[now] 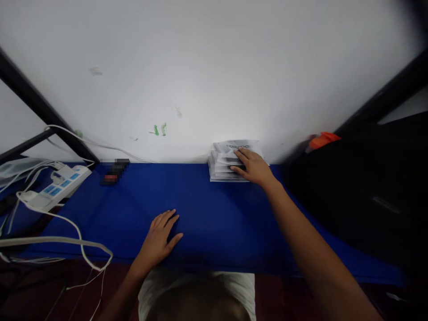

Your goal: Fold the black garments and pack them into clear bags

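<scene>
A stack of white and grey printed packets (224, 161) leans against the white wall at the back of the blue table (207, 209). My right hand (251, 167) reaches across and rests on the stack's right side, fingers curled over the top packets. My left hand (160, 238) lies flat on the blue surface near the front edge, fingers stretched out, holding nothing.
A white power strip (56, 187) with white cables (67, 223) sits at the left end. A small dark object (113, 171) lies near the wall. An orange item (323, 139) and dark bulk fill the right. Black frame bars (40, 107) slant at both sides.
</scene>
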Motion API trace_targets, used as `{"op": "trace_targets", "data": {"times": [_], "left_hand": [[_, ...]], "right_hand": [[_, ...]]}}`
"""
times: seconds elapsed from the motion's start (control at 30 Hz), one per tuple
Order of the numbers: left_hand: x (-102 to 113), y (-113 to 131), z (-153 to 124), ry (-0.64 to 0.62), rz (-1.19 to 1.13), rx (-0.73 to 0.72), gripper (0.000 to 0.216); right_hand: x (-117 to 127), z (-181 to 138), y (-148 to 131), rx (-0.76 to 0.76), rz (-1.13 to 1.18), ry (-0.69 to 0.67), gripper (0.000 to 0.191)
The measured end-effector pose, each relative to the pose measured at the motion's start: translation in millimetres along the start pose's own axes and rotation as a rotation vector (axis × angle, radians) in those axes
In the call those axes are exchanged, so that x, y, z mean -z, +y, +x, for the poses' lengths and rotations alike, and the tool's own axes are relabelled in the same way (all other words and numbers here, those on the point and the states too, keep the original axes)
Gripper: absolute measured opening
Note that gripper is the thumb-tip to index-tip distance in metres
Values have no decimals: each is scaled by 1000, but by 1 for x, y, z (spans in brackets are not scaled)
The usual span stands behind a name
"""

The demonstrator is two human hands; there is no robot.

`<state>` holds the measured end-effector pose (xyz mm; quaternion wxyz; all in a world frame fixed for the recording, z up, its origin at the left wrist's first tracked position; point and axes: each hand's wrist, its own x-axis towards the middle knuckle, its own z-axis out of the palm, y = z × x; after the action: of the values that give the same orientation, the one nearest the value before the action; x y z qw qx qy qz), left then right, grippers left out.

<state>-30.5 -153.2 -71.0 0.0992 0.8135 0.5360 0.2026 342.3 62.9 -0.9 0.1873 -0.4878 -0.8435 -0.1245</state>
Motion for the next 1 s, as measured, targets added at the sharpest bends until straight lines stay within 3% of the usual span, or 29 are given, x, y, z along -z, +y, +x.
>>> {"op": "trace_targets", "data": {"times": [0.17,0.33,0.43,0.53,0.73,1.0], "left_hand": [[6,-1,15,-2,-40,10,43],[2,-1,62,-64,-56,-57,48],[-7,-4,100,-121,-43,-109,55],[-15,-11,130,-130,-26,-130,59],[-25,-23,139,-122,-19,-151,63],[-28,-26,133,-179,-25,-114,65]], "right_hand": [[12,-2,-9,8,16,69,64],[9,-19,-70,134,157,214,52],[-7,-36,-111,277,323,96,44],[-25,-47,-134,281,401,-70,42],[-39,-52,-134,147,457,-231,53],[-50,-55,-129,116,567,-228,50]]}}
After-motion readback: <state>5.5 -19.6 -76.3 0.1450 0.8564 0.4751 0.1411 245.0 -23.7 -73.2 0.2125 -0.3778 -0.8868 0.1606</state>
